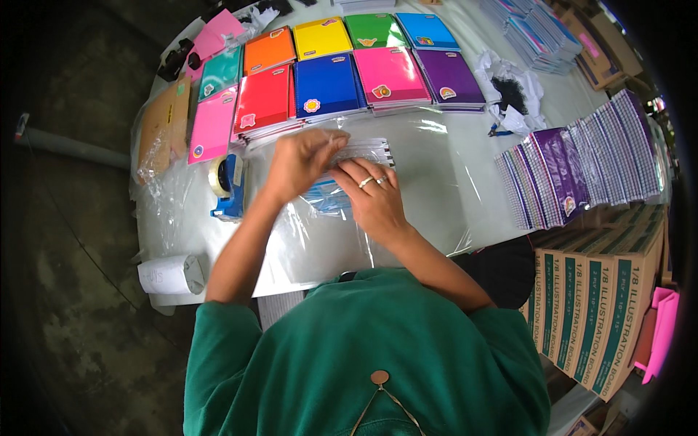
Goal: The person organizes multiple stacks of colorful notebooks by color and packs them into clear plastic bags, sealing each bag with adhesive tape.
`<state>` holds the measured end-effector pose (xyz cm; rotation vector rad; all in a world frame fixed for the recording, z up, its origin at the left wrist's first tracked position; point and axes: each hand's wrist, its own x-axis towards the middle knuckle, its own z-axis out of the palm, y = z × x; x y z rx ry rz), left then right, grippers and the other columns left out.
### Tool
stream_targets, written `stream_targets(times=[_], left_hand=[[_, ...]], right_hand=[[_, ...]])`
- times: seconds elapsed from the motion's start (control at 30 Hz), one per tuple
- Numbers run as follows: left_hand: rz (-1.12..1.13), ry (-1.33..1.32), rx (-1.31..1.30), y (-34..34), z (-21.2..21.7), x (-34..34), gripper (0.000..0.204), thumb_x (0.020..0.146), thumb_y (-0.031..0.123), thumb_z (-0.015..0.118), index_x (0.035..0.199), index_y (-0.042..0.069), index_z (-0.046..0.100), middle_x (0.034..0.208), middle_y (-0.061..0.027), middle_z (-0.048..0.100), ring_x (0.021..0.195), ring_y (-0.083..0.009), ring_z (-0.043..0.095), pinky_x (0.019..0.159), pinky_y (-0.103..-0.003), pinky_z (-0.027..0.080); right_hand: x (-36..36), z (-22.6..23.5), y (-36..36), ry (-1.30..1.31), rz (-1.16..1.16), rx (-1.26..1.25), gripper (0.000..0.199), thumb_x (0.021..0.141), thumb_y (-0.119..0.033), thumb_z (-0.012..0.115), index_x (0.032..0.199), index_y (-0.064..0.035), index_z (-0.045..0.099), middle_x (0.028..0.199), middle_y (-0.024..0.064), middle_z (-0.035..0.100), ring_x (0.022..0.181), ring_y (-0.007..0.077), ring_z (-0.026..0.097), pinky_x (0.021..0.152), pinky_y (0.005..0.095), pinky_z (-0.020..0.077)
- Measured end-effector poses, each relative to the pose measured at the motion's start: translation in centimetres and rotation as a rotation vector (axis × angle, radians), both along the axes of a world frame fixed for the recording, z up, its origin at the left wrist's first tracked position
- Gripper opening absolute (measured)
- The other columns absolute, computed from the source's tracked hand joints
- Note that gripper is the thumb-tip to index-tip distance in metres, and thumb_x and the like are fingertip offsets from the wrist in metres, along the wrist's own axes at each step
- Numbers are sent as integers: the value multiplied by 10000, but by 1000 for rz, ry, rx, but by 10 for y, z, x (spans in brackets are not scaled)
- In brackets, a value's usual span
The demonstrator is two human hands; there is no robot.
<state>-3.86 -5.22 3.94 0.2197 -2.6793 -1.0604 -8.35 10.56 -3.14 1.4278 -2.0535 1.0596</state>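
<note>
My left hand and my right hand meet over a clear plastic bag that lies on the table in front of me. The left hand's fingers pinch the bag's upper edge. My right hand, with rings on it, presses flat on the bag, which holds a thin stack of striped-edged sheets. More clear plastic sheeting spreads under and around the bag.
Stacks of notebooks in many colours line the far side of the table. A blue tape dispenser stands left of my hands, a white roll nearer. Fanned purple notebooks lie right; cardboard boxes stand below them.
</note>
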Motion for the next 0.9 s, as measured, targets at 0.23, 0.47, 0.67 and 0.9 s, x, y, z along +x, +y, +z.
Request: stream_targets(times=[0.23,0.47,0.67,0.9], left_hand=[[50,563,-288,52,-60,57,221,643,-98,648,779,75,658,919,-75,687,927,-207,653,859,-367,507],[814,358,-48,-71,-57,120,228,829,82,523,1024,18,623,989,-124,641,761,-219,619,760,-296,482],[823,-236,477,-148,-133,184,495,875,367,310,1066,42,632,899,-134,600,661,-194,541,618,-313,434],[882,-579,652,-160,-98,179,213,804,315,567,898,150,665,862,24,559,715,-112,435,617,-257,358]], right_hand=[[2,-11,-3,-124,-3,-323,260,699,13,647,928,-109,640,1073,4,621,1017,180,571,804,305,411],[-2,-15,5,-43,3,-217,173,631,17,714,687,-130,641,937,10,682,935,186,609,810,288,395],[-3,-24,-1,1,22,-223,175,636,-18,728,663,-148,614,980,-11,664,970,184,587,845,296,366],[3,-23,-1,34,23,-206,219,628,23,737,663,-144,600,992,-3,656,963,204,594,852,317,371]])
